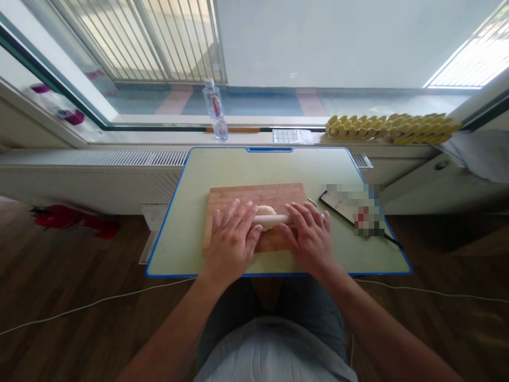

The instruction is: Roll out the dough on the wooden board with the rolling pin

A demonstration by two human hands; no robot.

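Observation:
A pale rolling pin (272, 219) lies crosswise over a flattened piece of dough (265, 210), which shows on both sides of it. Both sit on a wooden cutting board (256, 193). My left hand (234, 233) holds the pin's left part, its fingers laid over the top and its thumb on the near side. On the right part, my right hand (308, 231) has its fingers bent over the pin, with the thumb pointing inward. Under my palms the pin's ends are mostly hidden.
The board rests on a pale, blue-edged table (178, 244). A phone (342, 209) with a black cord lies on the right. Along the windowsill are a plastic bottle (216, 110), a white gridded item (285, 136) and yellow egg trays (392, 128). A white cable (107, 300) crosses the floor.

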